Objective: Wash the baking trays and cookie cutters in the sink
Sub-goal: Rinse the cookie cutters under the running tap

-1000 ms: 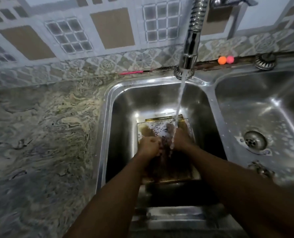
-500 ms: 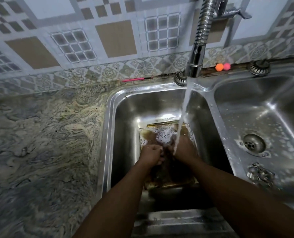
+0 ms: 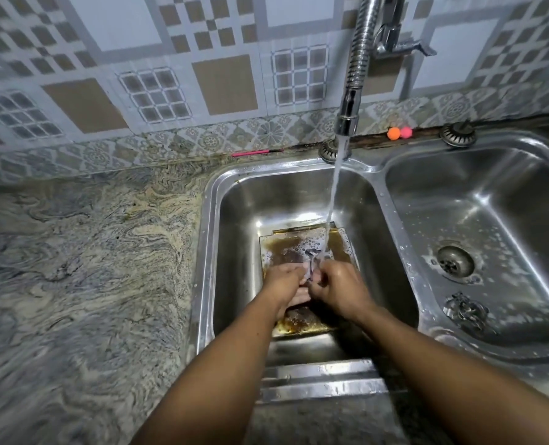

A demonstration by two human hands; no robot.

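Water runs from the faucet point(image 3: 354, 88) at the top of the frame in a thin stream point(image 3: 333, 194) straight down into the left basin point(image 3: 241, 220), landing right where the two hands meet at the centre. The left hand point(image 3: 283, 284) and the right hand point(image 3: 340, 290) are pressed close together, knuckles up, and between them sits a small metal cookie cutter point(image 3: 311, 268), thin and shiny under the water. Each grip is closed on it: the fingers of both hands curl in and pinch its edges, though which fingers do the holding is hidden. Beneath the hands a baking tray point(image 3: 302, 232) lies flat on the basin floor, its surface brown with residue and dotted with suds at the far end. In the right basin point(image 3: 507, 203), at the lower right of the frame, a small pile of cutters point(image 3: 465, 311) rests just below the drain point(image 3: 455, 263), with foam specks scattered around. Along the back ledge sit an orange ball point(image 3: 394, 133) touching a pink ball point(image 3: 406, 132), and a strainer plug point(image 3: 458, 134) near them. The marbled counter point(image 3: 90, 268) fills the left half of the frame.
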